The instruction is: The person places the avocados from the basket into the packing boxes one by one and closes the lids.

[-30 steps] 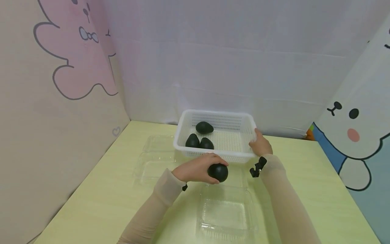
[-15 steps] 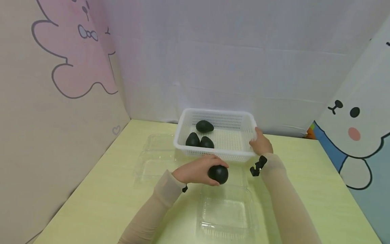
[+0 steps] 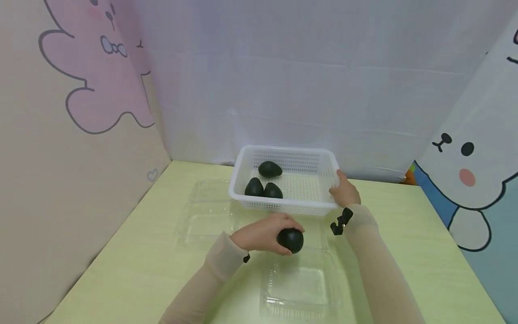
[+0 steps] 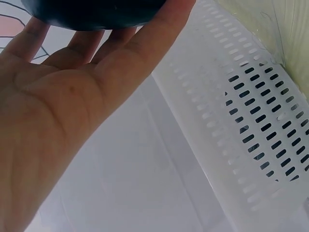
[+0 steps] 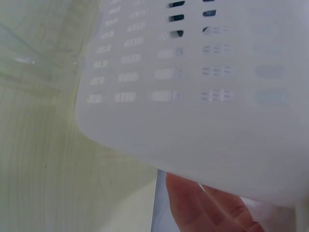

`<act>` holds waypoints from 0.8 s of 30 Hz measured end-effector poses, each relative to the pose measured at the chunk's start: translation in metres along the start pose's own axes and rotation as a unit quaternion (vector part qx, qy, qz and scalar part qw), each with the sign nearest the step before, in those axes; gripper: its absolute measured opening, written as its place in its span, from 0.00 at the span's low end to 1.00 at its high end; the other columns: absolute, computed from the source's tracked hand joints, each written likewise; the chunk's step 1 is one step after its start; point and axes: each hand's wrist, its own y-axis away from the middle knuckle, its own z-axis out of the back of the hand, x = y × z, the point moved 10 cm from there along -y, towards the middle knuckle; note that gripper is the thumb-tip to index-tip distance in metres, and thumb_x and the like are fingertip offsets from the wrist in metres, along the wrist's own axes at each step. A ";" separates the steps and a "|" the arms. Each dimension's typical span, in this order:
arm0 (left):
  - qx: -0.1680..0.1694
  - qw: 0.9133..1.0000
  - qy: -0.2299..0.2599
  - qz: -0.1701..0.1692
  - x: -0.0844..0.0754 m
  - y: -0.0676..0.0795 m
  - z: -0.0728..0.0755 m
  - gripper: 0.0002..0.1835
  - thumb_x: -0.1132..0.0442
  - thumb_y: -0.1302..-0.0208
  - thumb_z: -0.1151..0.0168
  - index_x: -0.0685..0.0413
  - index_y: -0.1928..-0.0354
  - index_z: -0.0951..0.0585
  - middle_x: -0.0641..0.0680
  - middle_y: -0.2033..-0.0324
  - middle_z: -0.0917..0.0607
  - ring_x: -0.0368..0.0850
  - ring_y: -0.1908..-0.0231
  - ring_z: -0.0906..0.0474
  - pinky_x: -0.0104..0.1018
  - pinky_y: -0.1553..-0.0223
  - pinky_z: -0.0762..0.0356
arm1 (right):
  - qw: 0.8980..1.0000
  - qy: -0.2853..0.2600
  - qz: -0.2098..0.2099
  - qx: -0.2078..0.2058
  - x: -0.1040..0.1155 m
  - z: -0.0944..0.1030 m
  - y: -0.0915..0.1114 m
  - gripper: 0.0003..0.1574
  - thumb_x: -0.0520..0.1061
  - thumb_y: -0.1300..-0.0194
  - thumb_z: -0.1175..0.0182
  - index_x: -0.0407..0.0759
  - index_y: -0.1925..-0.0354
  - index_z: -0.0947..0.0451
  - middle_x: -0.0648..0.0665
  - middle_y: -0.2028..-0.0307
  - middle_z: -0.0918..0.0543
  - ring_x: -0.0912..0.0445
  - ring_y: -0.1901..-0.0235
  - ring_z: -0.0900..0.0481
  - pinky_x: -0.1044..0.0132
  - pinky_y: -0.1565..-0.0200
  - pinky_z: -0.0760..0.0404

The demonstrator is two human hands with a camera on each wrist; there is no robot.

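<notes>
My left hand point(image 3: 265, 234) grips a dark green avocado point(image 3: 290, 240) between thumb and fingers, over the back part of a clear plastic clamshell box point(image 3: 297, 283). In the left wrist view the avocado point(image 4: 96, 12) lies against the curled fingers. At the right end of a white slotted basket point(image 3: 301, 204), my right hand point(image 3: 346, 191) holds the rim. The right wrist view has the basket wall point(image 5: 193, 130) large, with fingers point(image 5: 193, 203) partly hidden behind it. Inside the basket, three avocados lie at the left: one behind point(image 3: 270, 169) and two side by side in front point(image 3: 273, 190).
A second clear clamshell box point(image 3: 208, 220) lies open on the yellow table point(image 3: 133, 252), left of the basket and partly behind it. A white sheet point(image 3: 259, 90) hangs behind the table. Printed panels point(image 3: 465, 202) stand at both sides.
My left hand has come slightly down toward me with the avocado, nearer the front clamshell box. The right hand keeps its hold on the basket rim.
</notes>
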 end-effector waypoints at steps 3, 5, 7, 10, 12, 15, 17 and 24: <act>0.003 1.000 0.000 -0.002 0.000 -0.002 -0.003 0.28 0.59 0.51 0.24 0.51 0.45 0.20 0.47 0.49 0.20 0.38 0.46 0.28 0.28 0.42 0.35 | 1.000 -0.004 -0.001 0.001 -0.001 0.000 -0.001 0.46 0.42 0.31 0.53 0.42 0.23 0.64 0.24 0.34 0.37 0.36 0.49 0.27 0.43 0.49 0.28; 0.007 1.000 0.004 0.001 0.000 -0.002 -0.005 0.28 0.60 0.51 0.24 0.51 0.45 0.20 0.48 0.49 0.20 0.38 0.46 0.28 0.27 0.42 0.35 | 1.000 -0.006 -0.003 0.002 -0.002 -0.001 -0.001 0.46 0.43 0.30 0.53 0.42 0.23 0.64 0.25 0.34 0.38 0.36 0.49 0.27 0.42 0.49 0.28; 0.009 1.000 0.008 0.006 0.000 -0.002 -0.006 0.28 0.60 0.51 0.24 0.51 0.44 0.20 0.47 0.49 0.20 0.38 0.47 0.28 0.27 0.43 0.34 | 1.000 -0.008 -0.006 0.002 -0.002 0.000 0.000 0.46 0.43 0.30 0.53 0.43 0.23 0.64 0.25 0.34 0.38 0.36 0.48 0.28 0.42 0.48 0.29; 0.015 1.000 0.014 0.019 0.001 -0.001 -0.008 0.29 0.60 0.50 0.24 0.50 0.44 0.20 0.46 0.48 0.20 0.37 0.47 0.29 0.26 0.43 0.34 | 1.000 -0.008 -0.006 0.003 0.000 0.000 0.002 0.46 0.43 0.29 0.52 0.42 0.23 0.64 0.24 0.34 0.38 0.36 0.49 0.28 0.42 0.48 0.29; 0.020 0.999 0.015 0.026 0.003 0.000 -0.010 0.29 0.59 0.50 0.24 0.49 0.43 0.20 0.45 0.48 0.21 0.37 0.46 0.30 0.26 0.44 0.34 | 1.000 -0.010 -0.006 0.004 0.001 0.001 0.003 0.46 0.43 0.29 0.52 0.42 0.23 0.64 0.25 0.34 0.38 0.36 0.49 0.27 0.43 0.49 0.29; 0.025 0.999 0.017 0.031 0.004 0.000 -0.012 0.29 0.58 0.49 0.24 0.48 0.43 0.21 0.45 0.48 0.21 0.37 0.46 0.30 0.26 0.44 0.33 | 1.000 -0.013 -0.005 0.004 0.001 0.000 0.004 0.46 0.42 0.30 0.52 0.42 0.23 0.64 0.25 0.34 0.38 0.36 0.49 0.27 0.43 0.49 0.29; 0.026 0.999 0.015 0.028 0.003 0.000 -0.013 0.29 0.58 0.49 0.24 0.48 0.43 0.21 0.45 0.48 0.21 0.37 0.46 0.30 0.26 0.44 0.33 | 1.000 -0.014 -0.005 0.004 0.001 0.000 0.003 0.46 0.42 0.30 0.52 0.42 0.23 0.64 0.25 0.33 0.38 0.36 0.48 0.27 0.43 0.49 0.28; 0.028 0.999 0.009 0.020 -0.001 0.002 -0.013 0.30 0.58 0.50 0.24 0.48 0.42 0.21 0.45 0.49 0.21 0.36 0.47 0.28 0.25 0.45 0.32 | 1.000 -0.014 -0.005 0.006 -0.001 -0.001 0.001 0.46 0.43 0.30 0.53 0.43 0.23 0.64 0.25 0.33 0.38 0.36 0.48 0.27 0.43 0.49 0.28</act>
